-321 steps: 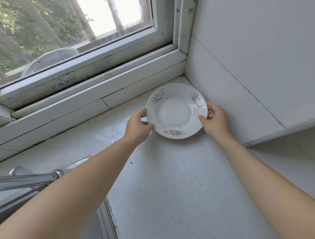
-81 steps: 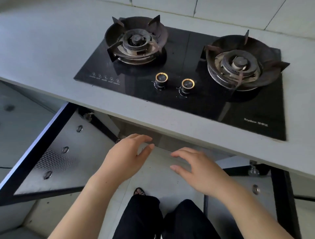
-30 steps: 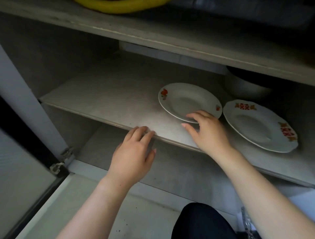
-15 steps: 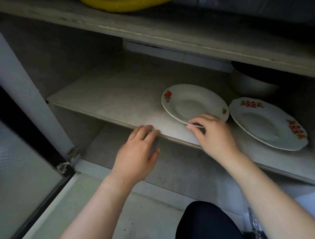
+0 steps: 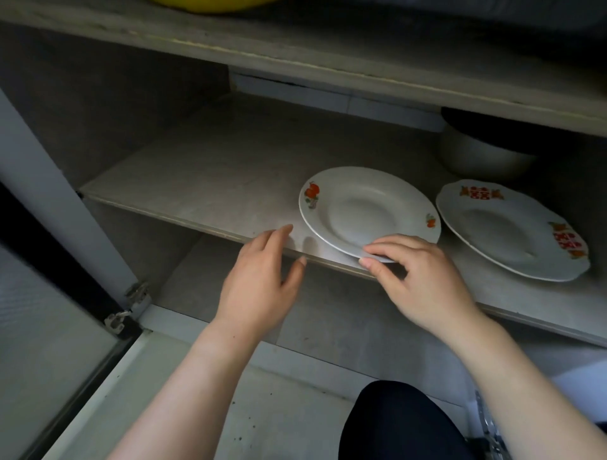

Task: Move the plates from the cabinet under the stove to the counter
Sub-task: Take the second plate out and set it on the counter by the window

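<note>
Inside the open cabinet, a white plate with red fruit motifs (image 5: 364,210) lies on the middle shelf (image 5: 210,184), its near rim at the shelf's front edge. My right hand (image 5: 417,279) pinches that near rim, fingers on top and thumb under it. My left hand (image 5: 262,279) hovers open just left of the plate, fingertips at the shelf edge, holding nothing. A second white plate with red scalloped decoration (image 5: 512,230) lies to the right on the same shelf.
A pale bowl with a dark lid (image 5: 483,154) stands at the back right of the shelf. The upper shelf (image 5: 328,62) overhangs closely, with a yellow object (image 5: 210,3) on it. The cabinet door (image 5: 39,344) is swung open at left. My dark-clothed knee (image 5: 404,423) is below.
My right hand has slid from on top of the fruit plate to its near rim and pinched it. The left hand lifted slightly off the shelf edge.
</note>
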